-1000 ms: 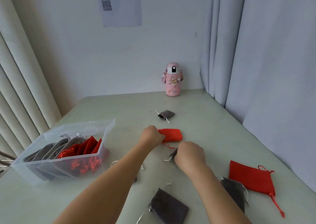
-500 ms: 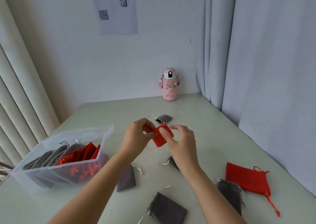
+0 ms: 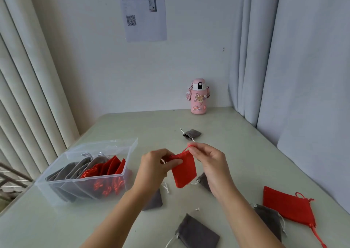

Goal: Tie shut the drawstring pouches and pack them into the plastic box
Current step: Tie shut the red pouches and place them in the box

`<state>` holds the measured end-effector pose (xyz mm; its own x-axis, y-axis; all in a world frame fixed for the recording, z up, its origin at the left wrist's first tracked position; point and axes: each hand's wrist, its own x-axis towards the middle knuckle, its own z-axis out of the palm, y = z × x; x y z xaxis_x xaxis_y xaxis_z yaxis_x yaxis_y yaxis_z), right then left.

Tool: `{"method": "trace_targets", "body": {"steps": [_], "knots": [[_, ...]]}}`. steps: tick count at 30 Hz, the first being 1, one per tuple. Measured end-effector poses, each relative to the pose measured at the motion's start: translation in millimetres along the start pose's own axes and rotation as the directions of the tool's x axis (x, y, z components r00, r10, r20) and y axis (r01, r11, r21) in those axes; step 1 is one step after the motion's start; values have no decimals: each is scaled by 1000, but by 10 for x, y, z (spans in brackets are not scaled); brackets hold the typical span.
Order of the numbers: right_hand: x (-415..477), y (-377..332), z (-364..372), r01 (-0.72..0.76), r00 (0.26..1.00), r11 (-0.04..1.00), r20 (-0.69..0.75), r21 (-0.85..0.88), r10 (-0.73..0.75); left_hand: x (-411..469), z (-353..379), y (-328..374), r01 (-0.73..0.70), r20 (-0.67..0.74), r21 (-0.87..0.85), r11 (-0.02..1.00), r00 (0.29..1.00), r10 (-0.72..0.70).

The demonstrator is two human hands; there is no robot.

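Hanging above the middle of the table (image 3: 236, 153), the red pouch (image 3: 184, 172) is clear of the surface, its gathered mouth up and its body slanting down toward the near edge. We note the left hand (image 3: 153, 166) pinching the gathered mouth between thumb and curled fingers. The right hand (image 3: 210, 162) pinches the drawstring loop (image 3: 186, 149) rising from the mouth, between thumb and forefinger.

Under the hands we count two grey pouches on the table: one (image 3: 153, 200) partly hidden by the left wrist, one (image 3: 203, 180) behind the right hand. A third grey pouch (image 3: 197, 232) lies by the near edge between the forearms. A fourth (image 3: 269, 219) lies toward the right edge, touching a flat red pouch (image 3: 287, 206) beside it. A small grey pouch (image 3: 192, 134) sits farther back, apart from the rest.

By the left edge we log the plastic box (image 3: 56, 189), lidless, with grey pouches (image 3: 75, 170) and red pouches (image 3: 111, 167) standing on edge in a row. A pink bottle (image 3: 198, 97) stands upright at the far edge, near the right corner.
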<state>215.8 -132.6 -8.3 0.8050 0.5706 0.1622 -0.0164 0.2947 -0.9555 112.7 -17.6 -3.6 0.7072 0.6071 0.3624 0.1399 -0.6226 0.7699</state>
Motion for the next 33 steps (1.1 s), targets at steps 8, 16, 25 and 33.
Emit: {"method": "trace_targets", "body": {"steps": [8,16,25,33], "knots": [[55,44,-22,-84,996,986,-13,142,86,-62,-116,-153,-25,14,27,999,1000,25],[127,53,-102,-190,976,920,-36,342,215,-59,-176,-215,12,43,-39,999,999,-10],[201,23,-247,-212,950,698,-22,683,311,-22,-221,-256,124,-14,-277,953,991,-133],[238,2,-328,-133,957,673,-82,727,278,-14,-227,-250,178,13,-392,903,982,-188]]}}
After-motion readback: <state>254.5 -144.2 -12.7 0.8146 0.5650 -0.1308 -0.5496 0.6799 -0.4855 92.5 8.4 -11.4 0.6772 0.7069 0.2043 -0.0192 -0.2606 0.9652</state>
